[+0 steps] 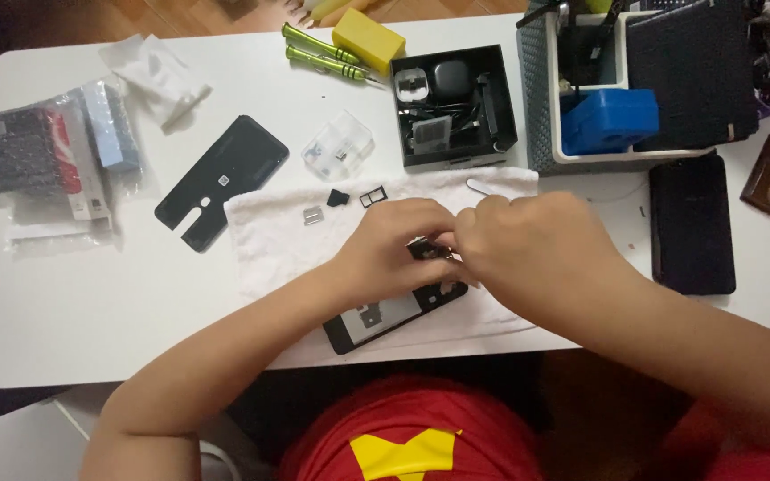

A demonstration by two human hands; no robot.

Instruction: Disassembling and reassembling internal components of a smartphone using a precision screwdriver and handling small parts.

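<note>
Already stripped, the black opened phone frame (394, 313) lies on the white towel (269, 236) at lower centre, its back panel (222, 181) aside, while left hand (394, 245) and right hand (536, 240) pinch a small black part (427, 250) above it.

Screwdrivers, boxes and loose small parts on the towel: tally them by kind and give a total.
Green-handled screwdrivers: 2
Boxes, one yellow box and one open black box: 2
Small loose parts on the white towel, a silver part, a black part and a small tray frame: 3
Total: 7
</note>
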